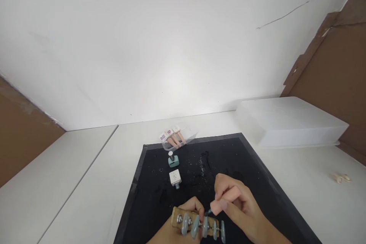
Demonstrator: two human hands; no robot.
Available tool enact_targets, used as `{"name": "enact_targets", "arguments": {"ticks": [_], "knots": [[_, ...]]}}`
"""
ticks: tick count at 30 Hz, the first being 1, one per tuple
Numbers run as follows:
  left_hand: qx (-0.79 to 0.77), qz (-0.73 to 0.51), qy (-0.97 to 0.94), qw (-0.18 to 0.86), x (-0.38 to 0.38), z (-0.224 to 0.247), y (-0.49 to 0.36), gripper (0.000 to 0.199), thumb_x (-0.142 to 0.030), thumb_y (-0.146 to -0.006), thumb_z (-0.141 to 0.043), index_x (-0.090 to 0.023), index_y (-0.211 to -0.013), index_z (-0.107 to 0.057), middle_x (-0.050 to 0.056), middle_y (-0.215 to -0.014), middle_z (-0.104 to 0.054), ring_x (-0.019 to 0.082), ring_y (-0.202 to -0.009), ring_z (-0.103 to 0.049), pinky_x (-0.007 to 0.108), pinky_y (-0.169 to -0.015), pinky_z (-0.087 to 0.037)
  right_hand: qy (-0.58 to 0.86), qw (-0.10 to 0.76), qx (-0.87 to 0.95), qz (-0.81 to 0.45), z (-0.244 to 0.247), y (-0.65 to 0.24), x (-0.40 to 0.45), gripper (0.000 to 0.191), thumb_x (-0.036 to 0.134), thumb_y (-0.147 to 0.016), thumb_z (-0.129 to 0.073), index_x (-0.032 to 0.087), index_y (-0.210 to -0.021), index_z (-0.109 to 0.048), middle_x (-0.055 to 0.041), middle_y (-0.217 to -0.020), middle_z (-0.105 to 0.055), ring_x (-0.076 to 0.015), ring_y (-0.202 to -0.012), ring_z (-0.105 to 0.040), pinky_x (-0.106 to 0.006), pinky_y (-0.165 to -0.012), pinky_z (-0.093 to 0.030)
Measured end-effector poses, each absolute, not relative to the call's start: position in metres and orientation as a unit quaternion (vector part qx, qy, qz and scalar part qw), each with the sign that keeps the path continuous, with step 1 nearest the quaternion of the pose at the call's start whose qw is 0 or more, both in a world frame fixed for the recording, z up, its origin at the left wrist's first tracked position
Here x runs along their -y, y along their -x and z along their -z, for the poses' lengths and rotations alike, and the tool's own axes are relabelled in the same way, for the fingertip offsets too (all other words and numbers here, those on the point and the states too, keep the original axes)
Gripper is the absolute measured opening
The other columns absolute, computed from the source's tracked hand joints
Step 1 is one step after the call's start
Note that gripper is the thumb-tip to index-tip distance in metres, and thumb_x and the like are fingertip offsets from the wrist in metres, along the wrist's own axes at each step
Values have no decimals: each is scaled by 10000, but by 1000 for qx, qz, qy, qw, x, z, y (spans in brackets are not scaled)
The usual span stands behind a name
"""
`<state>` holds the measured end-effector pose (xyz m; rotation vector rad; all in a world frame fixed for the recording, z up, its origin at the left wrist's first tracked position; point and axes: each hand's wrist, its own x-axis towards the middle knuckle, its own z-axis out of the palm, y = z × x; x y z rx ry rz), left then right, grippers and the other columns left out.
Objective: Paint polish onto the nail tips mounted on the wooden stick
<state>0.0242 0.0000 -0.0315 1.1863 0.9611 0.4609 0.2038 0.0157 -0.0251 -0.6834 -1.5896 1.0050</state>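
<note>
At the bottom centre, my left hand (192,206) is closed round a wooden block (177,217). Several glossy grey-blue nail tips (195,226) stand on metal pegs along the block. My right hand (238,207), just to the right, pinches a peach-coloured brush handle (225,200). Its dark brush end points down-left, close to the nail tips; whether it touches one I cannot tell. Beyond my hands, a white square bottle (175,177) lies on the black mat (188,160), and a teal bottle (173,161) with a dark, white-topped stem is behind it.
A clear tray (190,136) holding peach-handled bottles (173,138) stands at the mat's back edge. To the right is a translucent white bin (291,122), with small beige pieces (341,177) nearer. A white wall and brown cardboard sides border the table.
</note>
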Motion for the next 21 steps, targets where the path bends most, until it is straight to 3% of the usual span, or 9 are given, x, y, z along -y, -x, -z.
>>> {"name": "enact_targets", "arguments": {"ticks": [4,10,16,21], "knots": [[-423,-212,-537,698,-1,33,-24,386,-506,-665,-643,-201,-705,-411,-79,-615,-373,23,-458,-292,178,-434,-295,297,515,683,-424,24,-203,-14,259,337,-865,-534,194,-649,-550,11,-609,-482,-130,-504,-439,-265,-478,-356],[-419,-207,-521,714,-1,35,-23,370,-497,-682,-634,-202,-740,-419,-73,-641,-384,21,-465,-288,173,-436,-297,316,557,649,-412,25,-204,-17,295,306,-870,-537,188,-600,-553,-1,-636,-502,-141,-555,-483,-266,-511,-376],[-424,-209,-537,699,0,37,-23,359,-492,-693,-623,-200,-726,-416,-80,-622,-380,15,-451,-290,176,-436,-298,292,509,680,-439,24,-204,-14,256,306,-861,-545,182,-638,-569,3,-616,-494,-130,-515,-456,-260,-483,-363],[-425,-208,-527,706,0,39,-22,373,-491,-671,-642,-202,-754,-421,-76,-634,-394,16,-452,-290,177,-431,-290,315,558,646,-415,28,-206,-17,298,298,-877,-533,192,-599,-555,-2,-655,-519,-146,-580,-498,-273,-538,-381]]}}
